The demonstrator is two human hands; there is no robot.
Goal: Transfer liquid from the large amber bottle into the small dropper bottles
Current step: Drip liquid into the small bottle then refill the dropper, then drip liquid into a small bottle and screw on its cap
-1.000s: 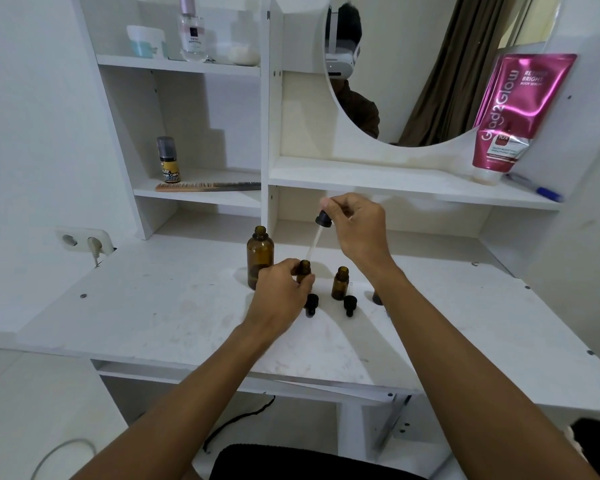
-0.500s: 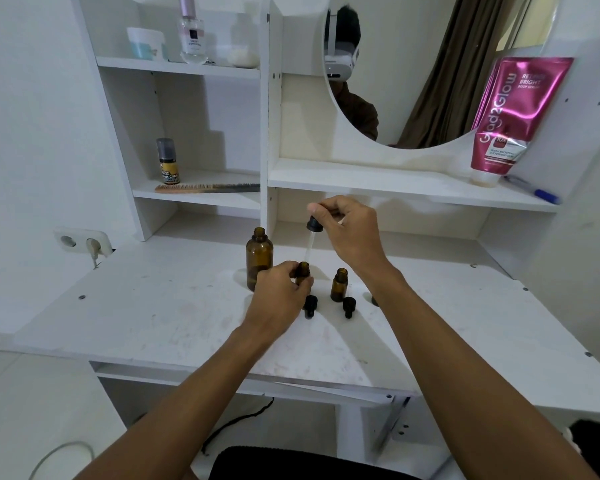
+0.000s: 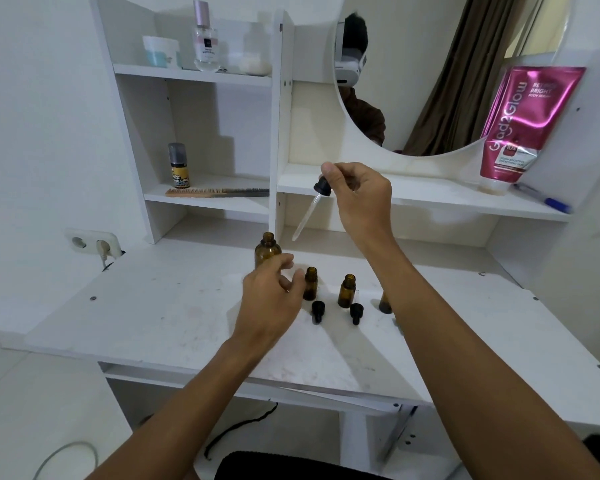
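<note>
The large amber bottle stands uncapped on the white desk. To its right stand two small uncapped dropper bottles; a third is partly hidden behind my right forearm. Two black dropper caps lie in front of them. My right hand pinches a dropper by its black bulb, glass tip pointing down-left above the large bottle's right side. My left hand hovers with fingers apart between the large bottle and the first small one, holding nothing.
Shelves behind carry a comb, a small yellow-labelled bottle, a perfume bottle, a jar, a pink tube and a blue pen. A round mirror hangs above. A wall socket sits left.
My right hand has lifted the dropper out of the first small bottle and swung it up and left. My left hand has let go of that small bottle and opened.
</note>
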